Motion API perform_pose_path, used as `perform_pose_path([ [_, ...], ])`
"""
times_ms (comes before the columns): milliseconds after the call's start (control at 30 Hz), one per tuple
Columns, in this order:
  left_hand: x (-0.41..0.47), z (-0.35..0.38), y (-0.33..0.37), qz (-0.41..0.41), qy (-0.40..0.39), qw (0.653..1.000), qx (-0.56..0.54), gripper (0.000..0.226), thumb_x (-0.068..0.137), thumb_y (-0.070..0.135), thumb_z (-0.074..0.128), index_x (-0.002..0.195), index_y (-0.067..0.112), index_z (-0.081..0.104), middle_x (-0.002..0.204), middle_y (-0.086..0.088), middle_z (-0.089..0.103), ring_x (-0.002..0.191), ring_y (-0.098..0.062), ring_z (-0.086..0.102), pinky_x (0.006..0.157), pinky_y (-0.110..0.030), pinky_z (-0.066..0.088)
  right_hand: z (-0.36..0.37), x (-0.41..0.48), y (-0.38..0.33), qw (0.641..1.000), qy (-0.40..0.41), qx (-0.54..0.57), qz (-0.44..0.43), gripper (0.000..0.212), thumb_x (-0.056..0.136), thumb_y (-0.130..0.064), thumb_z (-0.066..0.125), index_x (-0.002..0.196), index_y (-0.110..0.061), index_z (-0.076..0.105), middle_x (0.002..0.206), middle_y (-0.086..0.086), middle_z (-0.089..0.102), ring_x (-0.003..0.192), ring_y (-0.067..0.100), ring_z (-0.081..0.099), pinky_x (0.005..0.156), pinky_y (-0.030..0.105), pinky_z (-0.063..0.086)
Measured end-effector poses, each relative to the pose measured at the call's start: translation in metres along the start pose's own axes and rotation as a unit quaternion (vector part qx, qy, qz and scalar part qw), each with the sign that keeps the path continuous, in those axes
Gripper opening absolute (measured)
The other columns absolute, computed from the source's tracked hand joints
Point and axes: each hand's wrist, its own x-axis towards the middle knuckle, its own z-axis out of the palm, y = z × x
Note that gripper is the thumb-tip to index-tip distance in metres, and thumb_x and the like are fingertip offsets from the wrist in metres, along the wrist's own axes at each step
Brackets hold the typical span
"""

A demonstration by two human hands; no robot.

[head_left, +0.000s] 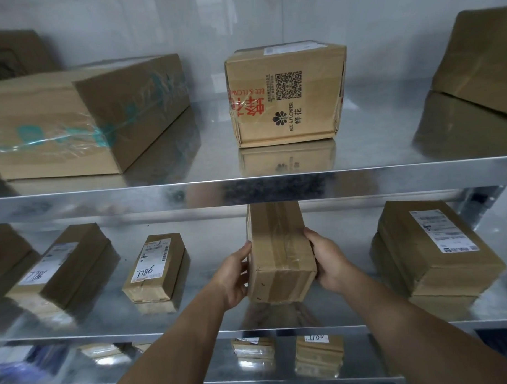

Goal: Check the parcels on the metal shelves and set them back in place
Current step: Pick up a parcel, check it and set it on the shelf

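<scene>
Gripping taped brown parcel (280, 254) w/ left hand (235, 278) & right hand (329, 264), no label visible.

"BEE & FLOWER" on upper box (286, 96); "786" on label (153, 260)

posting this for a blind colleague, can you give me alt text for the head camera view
A left hand and right hand grip the sides of a taped brown parcel at the middle metal shelf, between labelled parcels. On the shelf above stands a Bee & Flower box.
</scene>
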Motion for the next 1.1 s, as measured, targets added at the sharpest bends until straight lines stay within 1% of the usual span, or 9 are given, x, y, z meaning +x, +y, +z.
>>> perform_pose_path([
  [133,-0.001,-0.005,0.001,0.026,0.020,0.999,0.013,0.032,0.108,0.031,0.047,0.134,0.015,0.058,0.117,-0.012,0.065,0.102,-0.029,0.063,0.073,-0.040,0.056,-0.008,0.011,0.004,0.998,0.045,-0.029,-0.024,0.033,0.110,-0.024,0.047,0.117,-0.003,0.071,0.099,0.013,0.079,0.091,0.030,0.075,0.077,0.039,0.061],
  [267,0.001,-0.008,0.003,0.047,0.018,0.999,0.009,0.027,0.108,0.023,0.048,0.131,0.015,0.060,0.110,-0.008,0.068,0.090,-0.022,0.064,0.054,-0.031,0.056,-0.012,0.020,0.011,0.995,0.087,-0.039,-0.040,0.027,0.110,-0.016,0.045,0.126,-0.009,0.066,0.107,0.013,0.075,0.091,0.030,0.073,0.068,0.037,0.062],
  [400,-0.001,-0.007,0.004,0.057,0.018,0.998,0.012,0.023,0.107,0.023,0.051,0.127,0.020,0.063,0.115,-0.006,0.070,0.093,-0.021,0.066,0.056,-0.031,0.057,-0.011,0.017,0.011,0.991,0.095,-0.075,-0.053,0.032,0.106,-0.005,0.048,0.130,-0.024,0.055,0.112,0.012,0.073,0.099,0.034,0.071,0.083,0.047,0.062],
  [500,-0.003,-0.003,0.006,0.062,0.017,0.998,0.025,0.020,0.106,0.023,0.052,0.124,0.023,0.062,0.114,-0.005,0.071,0.098,-0.022,0.067,0.060,-0.034,0.056,-0.008,0.013,0.015,0.984,0.111,-0.127,-0.055,0.032,0.103,0.000,0.043,0.114,-0.023,0.062,0.103,0.013,0.073,0.091,0.031,0.068,0.075,0.040,0.058],
  [633,-0.004,-0.001,0.005,0.067,0.022,0.997,0.036,0.022,0.106,0.022,0.054,0.125,0.023,0.063,0.112,-0.004,0.073,0.101,-0.023,0.067,0.069,-0.039,0.056,-0.004,0.015,0.021,0.984,0.118,-0.122,-0.050,0.021,0.107,-0.016,0.051,0.106,-0.017,0.072,0.099,0.010,0.075,0.095,0.030,0.069,0.093,0.047,0.056],
  [733,0.001,0.000,0.003,0.074,0.033,0.995,0.054,0.025,0.106,0.022,0.055,0.129,0.025,0.063,0.112,-0.002,0.074,0.104,-0.024,0.067,0.081,-0.044,0.058,-0.004,0.018,0.027,0.985,0.104,-0.138,-0.020,0.032,0.107,-0.032,0.051,0.097,-0.014,0.076,0.095,0.005,0.079,0.097,0.025,0.072,0.097,0.045,0.056],
  [867,0.002,0.003,0.003,0.080,0.036,0.993,0.074,0.030,0.104,0.024,0.058,0.134,0.026,0.062,0.112,0.000,0.075,0.103,-0.021,0.068,0.077,-0.037,0.055,-0.001,0.015,0.029,0.985,0.084,-0.151,0.004,0.039,0.109,-0.038,0.043,0.101,-0.021,0.077,0.099,0.001,0.079,0.097,0.021,0.072,0.087,0.037,0.055],
  [1000,0.003,0.006,0.005,0.085,0.041,0.992,0.078,0.029,0.104,0.023,0.059,0.132,0.027,0.062,0.112,0.000,0.075,0.099,-0.018,0.069,0.073,-0.033,0.052,0.000,0.017,0.032,0.985,0.085,-0.150,-0.009,0.040,0.110,-0.037,0.040,0.108,-0.016,0.073,0.103,0.006,0.078,0.098,0.023,0.072,0.089,0.040,0.057],
  [1100,0.005,0.007,0.006,0.084,0.044,0.992,0.086,0.029,0.103,0.026,0.060,0.132,0.027,0.061,0.111,0.001,0.075,0.099,-0.016,0.069,0.073,-0.033,0.050,-0.001,0.021,0.035,0.989,0.091,-0.112,0.006,0.044,0.110,-0.044,0.035,0.116,-0.016,0.068,0.108,0.008,0.076,0.100,0.023,0.071,0.076,0.033,0.052],
])
